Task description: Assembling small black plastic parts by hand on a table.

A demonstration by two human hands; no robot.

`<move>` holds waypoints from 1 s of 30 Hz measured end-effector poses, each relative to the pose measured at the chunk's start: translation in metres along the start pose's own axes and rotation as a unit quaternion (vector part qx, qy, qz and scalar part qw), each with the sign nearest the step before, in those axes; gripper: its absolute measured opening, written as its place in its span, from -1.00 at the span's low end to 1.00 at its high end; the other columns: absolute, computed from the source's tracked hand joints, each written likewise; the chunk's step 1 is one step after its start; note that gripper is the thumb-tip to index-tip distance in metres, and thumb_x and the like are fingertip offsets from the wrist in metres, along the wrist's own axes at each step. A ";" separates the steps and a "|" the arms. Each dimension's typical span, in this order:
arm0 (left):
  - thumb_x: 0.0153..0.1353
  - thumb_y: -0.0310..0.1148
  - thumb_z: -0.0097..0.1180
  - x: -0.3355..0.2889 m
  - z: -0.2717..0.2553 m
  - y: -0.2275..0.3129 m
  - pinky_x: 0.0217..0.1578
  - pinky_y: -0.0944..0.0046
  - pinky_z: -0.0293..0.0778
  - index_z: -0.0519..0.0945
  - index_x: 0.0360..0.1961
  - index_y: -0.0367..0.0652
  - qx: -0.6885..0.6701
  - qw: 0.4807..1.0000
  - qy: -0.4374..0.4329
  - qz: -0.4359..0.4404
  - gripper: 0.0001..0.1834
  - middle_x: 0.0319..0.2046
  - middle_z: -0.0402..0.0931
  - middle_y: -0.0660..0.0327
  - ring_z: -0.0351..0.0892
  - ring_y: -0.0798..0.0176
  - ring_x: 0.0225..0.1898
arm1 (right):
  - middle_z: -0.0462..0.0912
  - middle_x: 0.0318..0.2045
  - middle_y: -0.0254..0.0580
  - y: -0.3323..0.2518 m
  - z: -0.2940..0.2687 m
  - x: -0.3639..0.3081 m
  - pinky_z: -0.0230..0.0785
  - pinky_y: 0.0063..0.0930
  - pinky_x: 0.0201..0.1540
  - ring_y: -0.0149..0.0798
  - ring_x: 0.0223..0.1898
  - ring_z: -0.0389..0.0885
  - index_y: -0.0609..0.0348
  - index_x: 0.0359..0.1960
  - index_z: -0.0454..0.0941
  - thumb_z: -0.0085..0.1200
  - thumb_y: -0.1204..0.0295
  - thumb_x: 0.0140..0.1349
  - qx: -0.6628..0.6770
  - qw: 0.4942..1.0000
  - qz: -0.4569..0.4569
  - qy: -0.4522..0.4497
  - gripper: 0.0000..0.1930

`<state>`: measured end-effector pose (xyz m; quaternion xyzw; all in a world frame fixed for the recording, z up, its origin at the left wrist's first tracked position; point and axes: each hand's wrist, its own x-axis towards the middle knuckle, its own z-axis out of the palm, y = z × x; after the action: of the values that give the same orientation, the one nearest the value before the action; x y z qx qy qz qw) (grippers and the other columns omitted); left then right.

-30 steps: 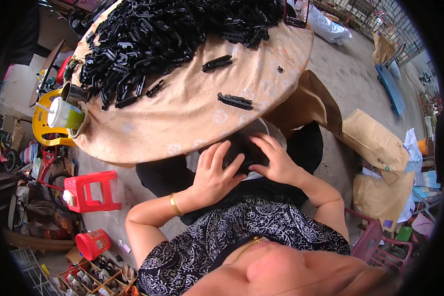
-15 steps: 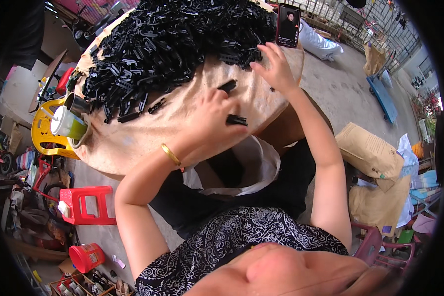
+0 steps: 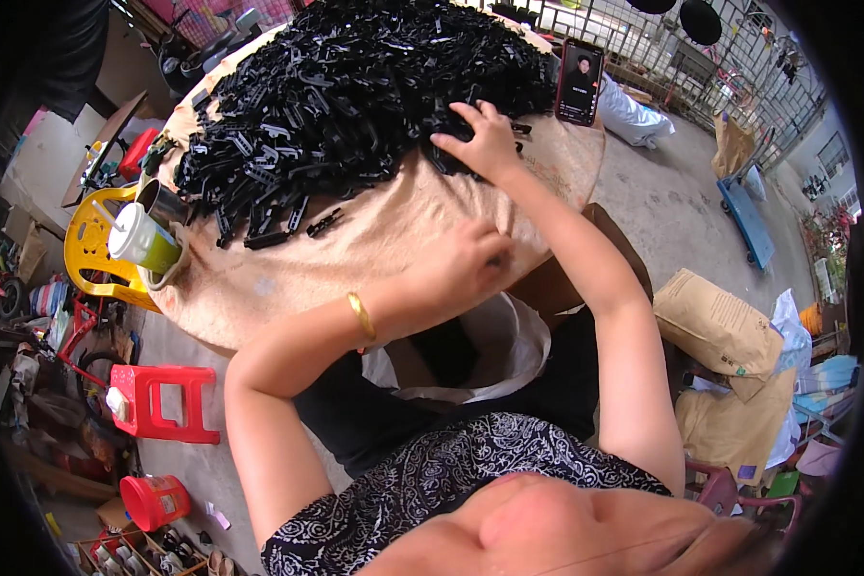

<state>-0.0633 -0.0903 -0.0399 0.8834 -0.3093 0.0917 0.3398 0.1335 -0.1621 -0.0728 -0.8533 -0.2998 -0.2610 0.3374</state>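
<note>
A big heap of small black plastic clips (image 3: 326, 106) covers the far part of the cloth-covered round table (image 3: 288, 278). My right hand (image 3: 482, 146) rests at the heap's near right edge, its thumb and fingers spread over the pieces. Closer to me, my left hand (image 3: 466, 257), with a gold bangle on its wrist, hovers at the table's near right edge. Its fingers are curled and smeared by motion, and a dark bit of plastic shows in them. Below that hand, an open white sack (image 3: 523, 350) sits between my legs, dark inside.
A phone (image 3: 580, 82) stands upright at the table's right rim. On the left, a cup with a straw (image 3: 144, 240) sits in a holder by a yellow chair (image 3: 91, 240). A red stool (image 3: 168, 403) stands lower left; brown paper sacks (image 3: 720, 322) lie to the right.
My left hand has moved right and nearer the table's edge; the loose black pieces beside it no longer show on the cloth. My right hand has shifted left onto the heap.
</note>
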 end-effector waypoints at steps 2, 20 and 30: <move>-0.01 -0.49 0.11 -0.013 0.012 0.009 -0.13 0.10 0.41 0.49 -0.15 -0.20 0.003 0.996 -0.039 0.082 -0.68 -0.19 0.41 0.04 0.44 -0.03 -0.15 | 0.44 -0.01 0.19 -0.012 0.002 -0.007 0.30 -0.15 0.08 0.15 -0.06 0.46 -0.03 -0.07 0.58 0.27 -0.10 -0.14 -0.007 0.999 -0.009 0.036 -0.39; 0.00 -0.32 0.22 0.005 -0.019 -0.016 -0.10 0.14 0.41 0.57 -0.35 -0.15 0.153 0.976 -0.008 0.157 -0.80 -0.34 0.54 0.22 0.49 0.12 -0.17 | 0.22 0.11 0.47 -0.114 0.027 0.013 0.25 -0.19 0.16 0.31 0.10 0.33 0.30 0.13 0.35 0.09 0.05 0.13 0.220 0.953 0.121 -0.168 -0.35; 0.18 -0.32 0.02 -0.010 -0.069 -0.091 0.21 0.04 0.16 0.52 -0.10 -0.13 0.363 0.931 -0.036 0.020 -0.73 0.03 0.41 0.13 0.32 0.12 0.13 | 0.66 -0.39 -0.15 -0.051 -0.011 0.045 0.45 -0.28 -0.19 -0.11 -0.29 0.63 0.03 -0.41 0.68 0.09 0.30 0.10 0.101 0.980 -0.084 -0.152 -0.84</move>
<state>-0.0130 0.0126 -0.0408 0.9427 -0.2846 0.1732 -0.0176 0.1268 -0.1250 -0.0156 -0.8161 -0.4434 -0.1244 0.3493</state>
